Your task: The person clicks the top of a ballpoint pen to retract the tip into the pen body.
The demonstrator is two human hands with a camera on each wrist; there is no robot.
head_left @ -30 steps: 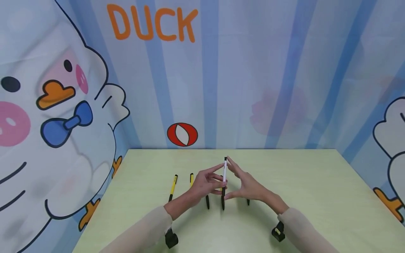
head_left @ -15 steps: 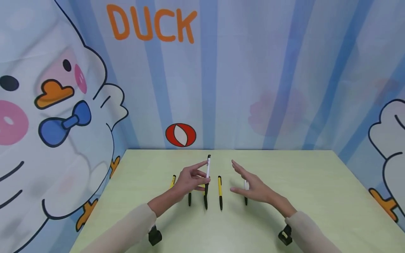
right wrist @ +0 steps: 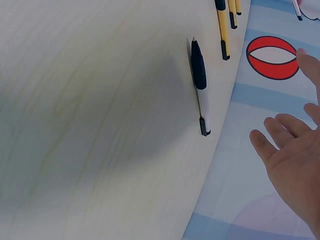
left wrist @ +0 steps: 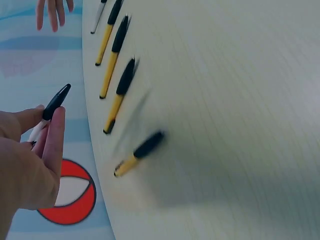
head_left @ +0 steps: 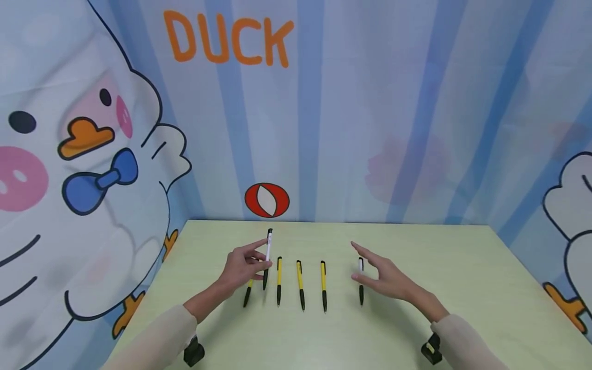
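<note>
**Q:** What's the left one up to on your feed?

**Me:** I've got the left hand (head_left: 242, 268) pinching the held white-and-black pen (head_left: 268, 252) between thumb and fingers, index finger reaching up along the barrel. It's off the surface, over the left part of the desk (head_left: 300, 339), black grip end toward the near side. I can't really judge the tilt.

**Q:** And the right?

**Me:** The right hand (head_left: 384, 277) just hovers, fingers stretched out, thumb spread away from them, gripping nothing. Closest to it is the other white-and-black pen (head_left: 361, 293), lying on the desk. The head view has the fingers overlapping it, but my right wrist view shows them apart.

**Q:** What else is lying around?

**Me:** Four yellow ones with black grips, all grip end near. The leftmost yellow pen (head_left: 247, 295) lies slanted, far end partly hidden by the left hand. Then come the second yellow pen (head_left: 279, 275), third yellow pen (head_left: 300, 280) and rightmost yellow pen (head_left: 323, 280), roughly side by side. There's a wider gap from there to the white one on the right. On the far side is a blue striped backdrop (head_left: 342, 128) with orange DUCK lettering (head_left: 235, 42).
</note>
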